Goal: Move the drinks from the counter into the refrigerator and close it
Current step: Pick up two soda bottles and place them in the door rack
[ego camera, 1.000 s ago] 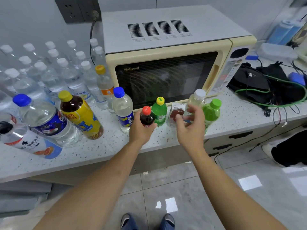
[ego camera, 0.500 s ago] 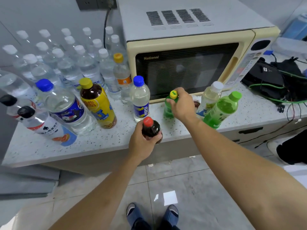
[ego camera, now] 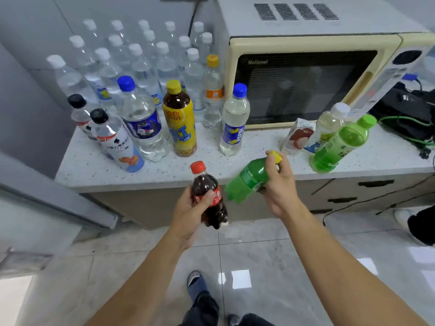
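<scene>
My left hand (ego camera: 190,215) grips a small cola bottle (ego camera: 207,196) with a red cap, held upright off the counter's front edge. My right hand (ego camera: 279,184) holds a small green soda bottle (ego camera: 249,178) with a yellow cap, tilted with its base pointing left. On the speckled counter (ego camera: 164,170) stand a Pepsi lemon bottle (ego camera: 234,121), a yellow-label tea bottle (ego camera: 180,118), a large blue-cap water bottle (ego camera: 141,121), a light green bottle (ego camera: 340,144), a pale white-cap bottle (ego camera: 328,124), a small juice carton (ego camera: 297,138) and several clear water bottles (ego camera: 141,57). No refrigerator interior is in view.
A cream microwave (ego camera: 306,67) stands at the back right of the counter. Black bags and green cables (ego camera: 409,114) lie at the far right. A grey panel (ego camera: 47,203) juts in at the left. Another person's foot (ego camera: 416,224) is on the tiled floor at right.
My right hand lifted the green soda bottle off the counter and drew it back, tilted. My left hand pulled the cola bottle further back and lower. The view shifted left.
</scene>
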### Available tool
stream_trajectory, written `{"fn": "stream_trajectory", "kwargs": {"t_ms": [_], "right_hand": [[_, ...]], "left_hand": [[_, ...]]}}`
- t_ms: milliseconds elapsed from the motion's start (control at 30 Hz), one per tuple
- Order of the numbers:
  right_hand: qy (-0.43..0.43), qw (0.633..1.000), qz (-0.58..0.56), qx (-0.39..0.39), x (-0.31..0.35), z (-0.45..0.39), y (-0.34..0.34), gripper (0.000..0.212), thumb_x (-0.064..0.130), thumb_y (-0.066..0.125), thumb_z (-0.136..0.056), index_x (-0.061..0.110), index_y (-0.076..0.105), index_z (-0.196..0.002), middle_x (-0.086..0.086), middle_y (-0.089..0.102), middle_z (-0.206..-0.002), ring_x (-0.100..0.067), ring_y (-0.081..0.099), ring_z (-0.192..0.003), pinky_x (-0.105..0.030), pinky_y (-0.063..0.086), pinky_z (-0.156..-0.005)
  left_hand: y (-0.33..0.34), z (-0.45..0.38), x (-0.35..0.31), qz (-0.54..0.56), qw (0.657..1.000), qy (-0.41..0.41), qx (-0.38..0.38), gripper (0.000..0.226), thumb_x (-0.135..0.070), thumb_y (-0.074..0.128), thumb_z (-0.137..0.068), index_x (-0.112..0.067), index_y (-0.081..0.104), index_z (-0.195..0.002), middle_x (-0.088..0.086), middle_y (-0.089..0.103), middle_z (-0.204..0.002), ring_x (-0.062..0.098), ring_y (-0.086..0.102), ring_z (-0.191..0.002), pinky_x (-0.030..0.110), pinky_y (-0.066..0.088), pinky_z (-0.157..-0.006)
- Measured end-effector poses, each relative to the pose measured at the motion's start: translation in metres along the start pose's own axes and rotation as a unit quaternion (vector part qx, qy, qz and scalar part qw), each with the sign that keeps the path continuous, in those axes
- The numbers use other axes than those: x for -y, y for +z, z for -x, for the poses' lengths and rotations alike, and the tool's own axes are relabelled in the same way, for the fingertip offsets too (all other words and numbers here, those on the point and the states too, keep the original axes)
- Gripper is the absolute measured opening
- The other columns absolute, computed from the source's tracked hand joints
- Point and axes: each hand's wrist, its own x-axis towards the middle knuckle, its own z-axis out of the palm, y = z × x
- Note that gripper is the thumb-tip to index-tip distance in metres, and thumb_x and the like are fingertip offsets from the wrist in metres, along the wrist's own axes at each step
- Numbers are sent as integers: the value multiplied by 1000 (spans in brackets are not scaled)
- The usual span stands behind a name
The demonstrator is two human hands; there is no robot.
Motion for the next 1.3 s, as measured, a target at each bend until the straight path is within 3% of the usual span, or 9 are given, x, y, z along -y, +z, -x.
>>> {"fn": "stream_trajectory", "kwargs": {"t_ms": [133, 200, 300, 400, 733, 867, 1100, 1200, 1300], "right_hand": [[162, 985, -65, 0, -18, 27, 11, 33, 52, 45, -100, 24, 58, -112, -7, 68, -99, -22, 70, -78, -43, 59, -69], [235, 968, -79, 35, -30, 44, 17, 41, 54, 52, -97, 15, 58, -108, -9, 74, -86, -24, 74, -71, -47, 60, -67], [306, 935, -53, 169, -50, 77, 32, 29, 34, 72, -87, 9, 61, -98, -10, 72, -79, -27, 73, -74, -44, 60, -68], [324, 912, 2, 253, -71, 115, 58, 22, 13, 76, -80, 9, 65, -98, -12, 70, -87, -25, 73, -76, -39, 60, -69], [258, 885, 104, 372, -126, 243, 171, 31, 18, 77, -84, 13, 62, -110, -5, 69, -91, -17, 69, -78, -31, 57, -66], [216, 875, 138, 410, -146, 290, 227, 31, 22, 80, -82, 17, 64, -108, -3, 71, -92, -16, 70, -79, -31, 58, -69], [66, 886, 185, 421, -158, 358, 343, 58, 46, 87, -57, 27, 64, -106, 5, 74, -96, -13, 72, -90, -31, 57, -78], [7, 889, 192, 415, -154, 370, 383, 53, 43, 87, -61, 30, 62, -106, 8, 73, -95, -10, 72, -89, -27, 58, -75], [-68, 893, 196, 400, -145, 371, 414, 47, 32, 88, -70, 33, 59, -107, 15, 72, -88, 2, 69, -78, -12, 52, -64]], "left_hand": [[-23, 50, 0, 16, 999, 0, -39, 55, -52, 79, -65, -26, 69, -113, 5, 72, -109, 23, 67, -103, 40, 52, -88], [-34, 80, 5, 22, 997, 6, -71, 54, -54, 75, -68, -26, 68, -114, 6, 72, -108, 26, 65, -104, 45, 51, -92], [-55, 126, 14, 39, 991, 11, -127, 51, -53, 67, -79, -21, 66, -117, 18, 69, -109, 35, 63, -100, 52, 50, -84], [-81, 175, 22, 61, 979, 11, -197, 60, -58, 63, -81, -15, 61, -121, 19, 69, -101, 35, 65, -89, 45, 51, -72], [-190, 305, 21, 155, 926, 59, -339, 53, -43, 62, -81, -14, 58, -125, 18, 67, -104, 33, 66, -94, 47, 54, -83], [-244, 344, 8, 171, 918, 77, -350, 51, -39, 62, -82, -15, 58, -127, 19, 66, -109, 34, 64, -98, 51, 51, -89], [-364, 385, -36, 148, 927, 106, -329, 54, -46, 63, -85, -14, 57, -128, 13, 69, -99, 29, 67, -88, 44, 52, -77], [-405, 384, -62, 86, 935, 122, -322, 45, -49, 61, -84, -24, 61, -122, 8, 72, -98, 27, 69, -90, 51, 51, -82], [-434, 373, -95, 21, 941, 146, -305, 50, -52, 69, -76, -26, 62, -118, 6, 71, -98, 30, 66, -90, 52, 50, -76]]}}
